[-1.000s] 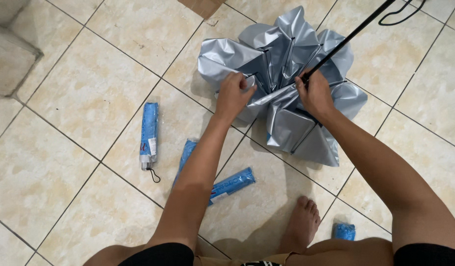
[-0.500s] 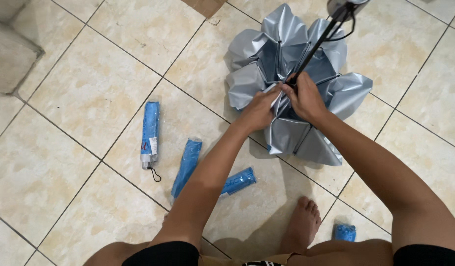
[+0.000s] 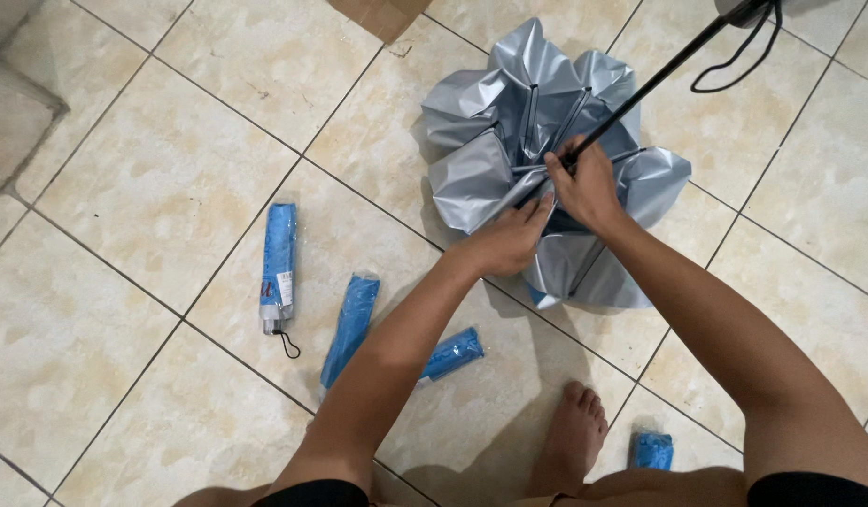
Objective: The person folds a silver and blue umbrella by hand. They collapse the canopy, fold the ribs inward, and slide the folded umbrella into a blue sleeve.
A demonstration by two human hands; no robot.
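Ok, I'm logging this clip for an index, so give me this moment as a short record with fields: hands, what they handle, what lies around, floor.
left hand: grips the silver folds near the hub
right hand: closed around the black shaft where the ribs meet
handled thing: silver umbrella, half collapsed, canopy on the floor, shaft tilted up and right
nearby: folded blue umbrella with a loop cord; two blue sleeves; a small blue piece by the bare foot
floor: beige tiles

Bare arms, a bare foot (image 3: pixel 573 434), and black shorts (image 3: pixel 814 490).
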